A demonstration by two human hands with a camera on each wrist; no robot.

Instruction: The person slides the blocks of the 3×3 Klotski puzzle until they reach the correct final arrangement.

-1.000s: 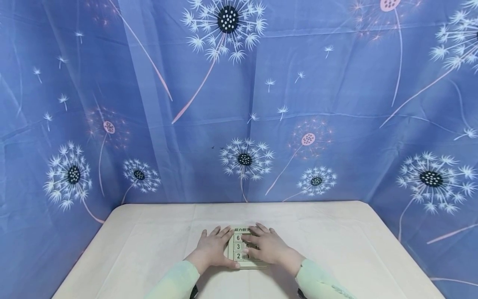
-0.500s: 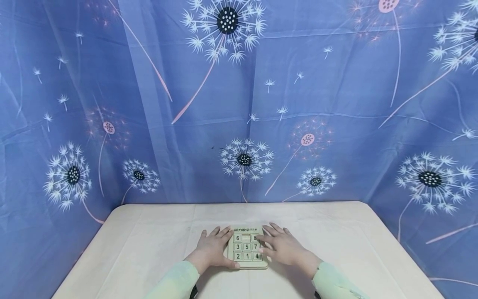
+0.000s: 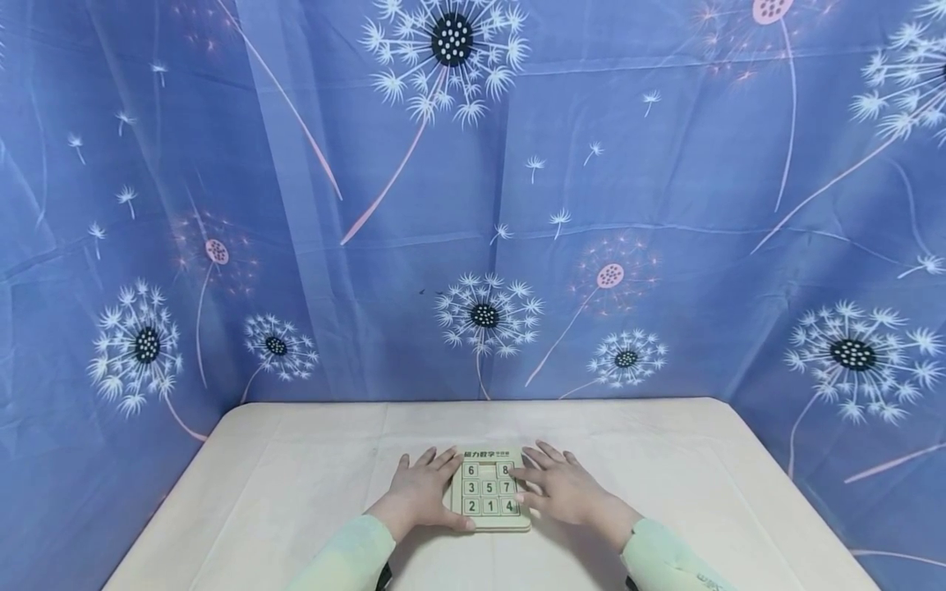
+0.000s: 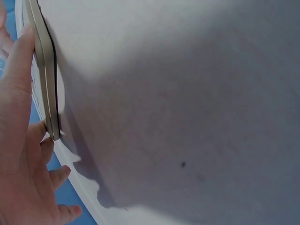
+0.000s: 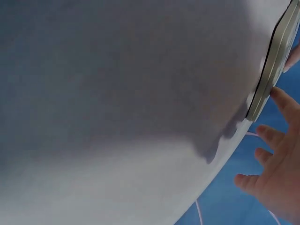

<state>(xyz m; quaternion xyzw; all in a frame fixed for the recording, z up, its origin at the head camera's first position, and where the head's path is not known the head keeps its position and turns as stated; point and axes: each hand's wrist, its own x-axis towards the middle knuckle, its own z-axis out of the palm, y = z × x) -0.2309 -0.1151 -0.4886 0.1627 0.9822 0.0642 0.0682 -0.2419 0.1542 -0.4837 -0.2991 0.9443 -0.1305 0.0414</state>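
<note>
A pale green number slide puzzle (image 3: 491, 523) lies on the table in the head view. Its rows read 6, a gap, 8; then 3, 5, 7; then 2, 1, 4. My left hand (image 3: 423, 494) holds the frame on its left side, thumb at the near left corner and index finger by the far left one. In the left wrist view, that thumb (image 4: 19, 63) lies along the puzzle's edge. My right hand (image 3: 567, 490) is spread at the right side, with a fingertip at the 8 tile (image 3: 505, 469) and the thumb beside the 4 tile.
The puzzle sits on a white-covered table (image 3: 310, 460) with rounded far corners. A blue dandelion-print curtain (image 3: 384, 328) stands behind the table and along both sides. Both hands cast shadows on the cover.
My right hand has moved right, off the middle of the puzzle, uncovering the gap and the right-hand tiles. The left hand has kept its place.
</note>
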